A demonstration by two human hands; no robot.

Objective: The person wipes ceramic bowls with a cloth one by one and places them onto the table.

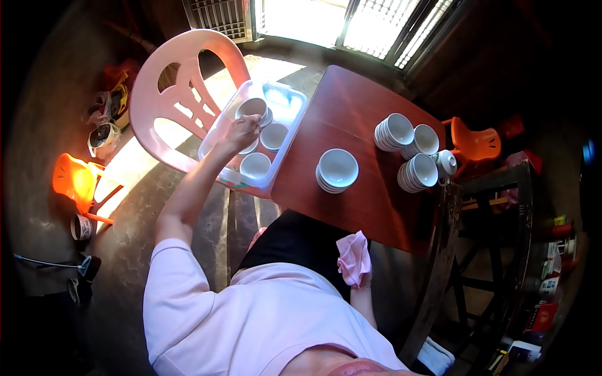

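Clock read from the middle of the view. Our left hand (pixel 243 133) is between 10 and 11 o'clock, over the clear tub (pixel 286 150), its fingers clamped on the near rim of a held bowl (pixel 253 108) – whether another is nested beneath it, we cannot tell. More white bowls (pixel 256 166) sit in the tub, below and beside our hand, openings up. The tub rests on the seat of a pink chair (pixel 143 94), alongside the left edge of the reddish-brown surface (pixel 351 113).

Our right hand (pixel 360 283) is at 5 o'clock, just off the near edge of the surface, fingers closed on a bunched pink cloth (pixel 353 258) – the cloth hides most of them.

On the surface, a short bowl stack (pixel 338 169) stands close in at 2 o'clock. Farther out at 2 o'clock we note three tilted stacks (pixel 394 131) grouped together, with a white lidded vessel (pixel 446 162) beside them at the far right edge. Orange chairs: one (pixel 74 182) at 9 o'clock, another (pixel 476 144) between 2 and 3. Dark wooden frame (pixel 442 250) at 4.
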